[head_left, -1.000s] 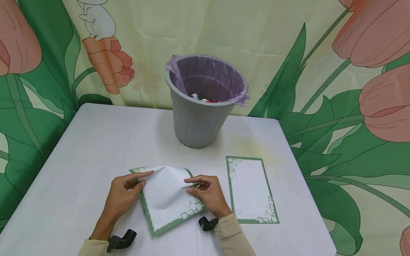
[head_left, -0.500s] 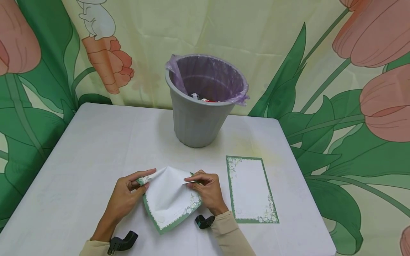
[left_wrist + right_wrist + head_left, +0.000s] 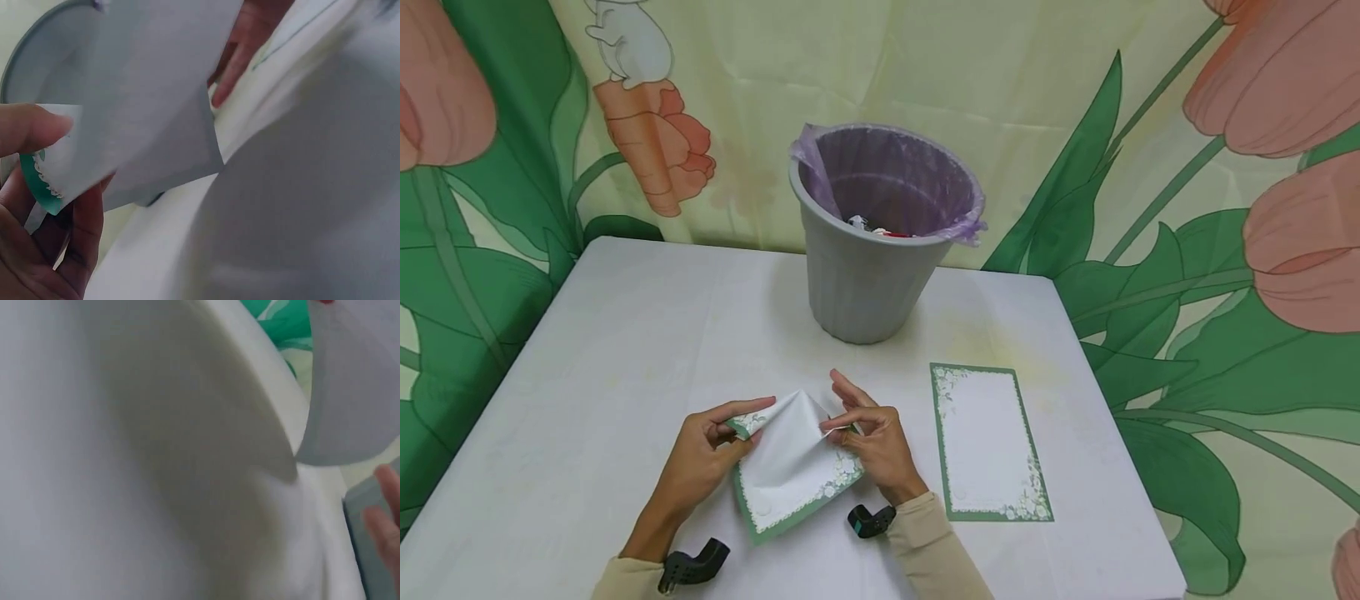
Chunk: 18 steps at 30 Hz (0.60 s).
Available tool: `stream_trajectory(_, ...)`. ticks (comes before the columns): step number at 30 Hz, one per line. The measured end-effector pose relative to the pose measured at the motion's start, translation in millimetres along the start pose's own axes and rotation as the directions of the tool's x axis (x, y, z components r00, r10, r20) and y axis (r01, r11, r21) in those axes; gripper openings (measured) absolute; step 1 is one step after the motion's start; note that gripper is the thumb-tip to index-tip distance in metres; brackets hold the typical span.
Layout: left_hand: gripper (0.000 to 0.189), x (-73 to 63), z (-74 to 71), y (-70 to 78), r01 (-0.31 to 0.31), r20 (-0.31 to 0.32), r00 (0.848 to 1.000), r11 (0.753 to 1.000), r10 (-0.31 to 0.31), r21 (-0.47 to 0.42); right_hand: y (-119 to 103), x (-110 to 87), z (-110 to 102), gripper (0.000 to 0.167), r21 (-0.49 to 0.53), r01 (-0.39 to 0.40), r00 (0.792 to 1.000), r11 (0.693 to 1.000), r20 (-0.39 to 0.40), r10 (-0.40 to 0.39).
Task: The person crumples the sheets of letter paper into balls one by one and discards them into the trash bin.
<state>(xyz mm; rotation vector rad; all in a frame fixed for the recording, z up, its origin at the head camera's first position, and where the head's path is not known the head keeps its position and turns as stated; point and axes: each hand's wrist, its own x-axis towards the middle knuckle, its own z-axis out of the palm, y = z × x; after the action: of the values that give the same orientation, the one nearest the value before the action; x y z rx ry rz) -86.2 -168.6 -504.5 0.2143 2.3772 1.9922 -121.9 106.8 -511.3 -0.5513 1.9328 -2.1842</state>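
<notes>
A sheet of white paper (image 3: pixel 797 467) with a green floral border is held bent between both hands, its upper middle pushed up into a peak. The left hand (image 3: pixel 700 454) pinches its upper left corner between thumb and fingers, and that corner is folded over in the left wrist view, where the paper (image 3: pixel 144 81) shows large. On the other side the right hand (image 3: pixel 880 446) pinches the right edge, with some of its fingers stretched out beyond the paper. In the right wrist view only fingertips (image 3: pixel 386 531) and the plain back of the sheet appear.
A second green-bordered sheet (image 3: pixel 988 442) lies flat on the white table (image 3: pixel 625 358), right of the hands. Behind them stands a grey bin (image 3: pixel 865 283) lined with a purple bag (image 3: pixel 820 171), with some litter inside. A patterned cloth (image 3: pixel 1000 67) hangs behind the table.
Both hands have shifted slightly to bring the paper's sides closer together, so its fold is sharper. The left corner has curled over, and the right hand's fingers have spread out.
</notes>
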Motion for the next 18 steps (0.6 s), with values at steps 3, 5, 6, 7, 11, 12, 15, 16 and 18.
stream_trajectory(3,0.042,0.2,3.3,0.2,-0.014,0.021,1.0,0.999,0.015,-0.046,-1.9,0.2,2.3,0.039,0.077,-0.067,0.997,0.995,0.04,0.064)
stream_trajectory(5,0.042,-0.1,5.4,0.0,-0.016,0.045,0.999,0.996,0.02,-0.086,-1.9,-0.2,2.7,0.042,0.111,-0.101,0.994,0.989,0.062,0.095)
stream_trajectory(6,0.043,-0.3,6.5,0.0,-0.012,0.059,0.998,0.994,0.018,-0.106,-2.1,-0.3,2.9,0.044,0.12,-0.12,0.991,0.985,0.074,0.112)
stream_trajectory(7,0.043,-0.5,7.6,0.1,-0.007,0.073,0.997,0.993,0.016,-0.12,-2.2,-0.1,3.2,0.046,0.127,-0.135,0.988,0.983,0.087,0.125)
stream_trajectory(11,0.044,-1.5,11.7,0.0,0.014,0.096,0.995,0.989,0.0,-0.15,-1.9,1.2,3.3,0.053,0.157,-0.185,0.976,0.97,0.146,0.162)
stream_trajectory(12,0.044,-1.9,12.6,0.1,0.017,0.096,0.995,0.988,-0.002,-0.151,-2.0,1.4,3.2,0.054,0.163,-0.197,0.972,0.967,0.161,0.171)
stream_trajectory(15,0.046,-2.4,14.6,-0.3,0.018,0.1,0.995,0.986,-0.001,-0.168,-0.7,1.3,2.3,0.051,0.167,-0.222,0.964,0.961,0.184,0.191)
stream_trajectory(16,0.046,-2.3,15.1,-0.5,0.018,0.101,0.995,0.984,0.0,-0.175,-0.5,1.0,2.3,0.049,0.16,-0.231,0.962,0.96,0.184,0.2)
stream_trajectory(18,0.046,-2.0,16.0,-0.5,0.019,0.107,0.994,0.982,0.001,-0.189,-0.5,0.5,2.7,0.044,0.141,-0.243,0.96,0.96,0.175,0.217)
